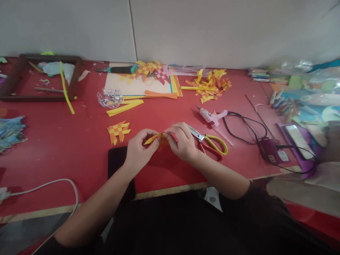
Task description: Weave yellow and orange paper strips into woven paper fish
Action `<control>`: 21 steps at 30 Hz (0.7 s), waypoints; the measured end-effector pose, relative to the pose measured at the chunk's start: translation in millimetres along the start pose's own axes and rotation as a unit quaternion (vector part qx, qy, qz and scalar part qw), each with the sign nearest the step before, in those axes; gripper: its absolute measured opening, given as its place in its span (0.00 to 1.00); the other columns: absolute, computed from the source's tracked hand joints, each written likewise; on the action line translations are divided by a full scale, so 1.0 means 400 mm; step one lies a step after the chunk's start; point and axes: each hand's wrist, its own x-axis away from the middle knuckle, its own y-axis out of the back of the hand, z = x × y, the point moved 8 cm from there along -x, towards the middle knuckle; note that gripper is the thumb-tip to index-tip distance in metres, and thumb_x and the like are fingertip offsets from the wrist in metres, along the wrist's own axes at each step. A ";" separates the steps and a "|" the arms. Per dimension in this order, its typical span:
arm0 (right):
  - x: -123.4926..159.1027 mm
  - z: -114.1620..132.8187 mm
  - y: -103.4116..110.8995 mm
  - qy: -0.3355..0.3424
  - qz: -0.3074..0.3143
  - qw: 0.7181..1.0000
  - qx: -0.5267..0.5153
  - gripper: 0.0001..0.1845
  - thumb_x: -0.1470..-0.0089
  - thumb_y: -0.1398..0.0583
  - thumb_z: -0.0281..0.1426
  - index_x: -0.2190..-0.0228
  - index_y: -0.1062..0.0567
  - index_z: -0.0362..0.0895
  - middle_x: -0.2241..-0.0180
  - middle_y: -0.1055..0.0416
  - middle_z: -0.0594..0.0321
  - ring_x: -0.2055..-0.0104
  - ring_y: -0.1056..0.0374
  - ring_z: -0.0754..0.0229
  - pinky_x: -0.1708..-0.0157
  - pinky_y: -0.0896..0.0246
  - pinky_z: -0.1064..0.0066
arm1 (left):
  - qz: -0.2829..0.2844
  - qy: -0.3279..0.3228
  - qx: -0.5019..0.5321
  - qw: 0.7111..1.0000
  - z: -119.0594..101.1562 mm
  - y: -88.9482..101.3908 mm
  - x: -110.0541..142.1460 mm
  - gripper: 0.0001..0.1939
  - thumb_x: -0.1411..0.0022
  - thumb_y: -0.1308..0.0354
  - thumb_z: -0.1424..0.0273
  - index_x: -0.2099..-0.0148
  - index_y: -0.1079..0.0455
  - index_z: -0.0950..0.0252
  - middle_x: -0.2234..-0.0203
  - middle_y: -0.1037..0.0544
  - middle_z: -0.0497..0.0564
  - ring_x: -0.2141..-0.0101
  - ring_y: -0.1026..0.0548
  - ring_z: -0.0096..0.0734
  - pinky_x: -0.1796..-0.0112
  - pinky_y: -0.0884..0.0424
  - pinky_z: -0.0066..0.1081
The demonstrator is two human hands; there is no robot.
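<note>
Both my hands meet over the red table [66, 141] near its front edge. My left hand [139, 150] and my right hand [182, 141] pinch a small bundle of yellow and orange paper strips [155, 138] between their fingertips. A finished woven orange-and-yellow paper piece [118, 131] lies just left of my left hand. Scissors [209, 141] with yellow and red handles lie right beside my right hand. A black flat object [118, 166] sits under my left wrist.
A pink glue gun [212, 115] with a black cord lies behind the scissors. Paper scraps [209, 85], loose strips [124, 107], woven pieces [151, 69], a clear dish of googly eyes [109, 97] and a wooden frame [39, 78] lie farther back. A white cable [45, 186] crosses the front left.
</note>
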 end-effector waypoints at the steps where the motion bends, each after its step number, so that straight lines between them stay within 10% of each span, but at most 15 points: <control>1: 0.000 0.001 0.002 0.000 -0.005 1.000 0.001 0.08 0.38 0.42 0.24 0.59 0.31 0.48 0.65 0.29 0.59 0.61 0.30 0.55 0.63 0.31 0.60 | -0.001 -0.003 -0.004 1.000 -0.002 0.001 0.000 0.08 0.41 0.36 0.64 0.62 0.27 0.62 0.67 0.19 0.50 0.67 0.21 0.32 0.67 0.25 0.28; 10: 0.002 -0.036 -0.002 -0.158 0.023 0.972 -0.171 0.06 0.39 0.41 0.31 0.59 0.28 0.46 0.64 0.30 0.59 0.65 0.33 0.61 0.66 0.31 0.66 | -0.006 -0.072 -0.038 0.997 -0.036 0.001 0.006 0.04 0.37 0.38 0.67 0.61 0.25 0.61 0.67 0.18 0.49 0.65 0.20 0.32 0.64 0.25 0.28; 21: 0.001 -0.022 0.007 -0.116 0.016 0.976 -0.182 0.06 0.40 0.39 0.29 0.60 0.25 0.46 0.66 0.26 0.59 0.67 0.31 0.61 0.67 0.30 0.66 | 0.001 -0.135 -0.085 0.987 -0.065 -0.002 0.014 0.03 0.36 0.39 0.69 0.60 0.24 0.60 0.67 0.18 0.49 0.65 0.21 0.32 0.63 0.27 0.30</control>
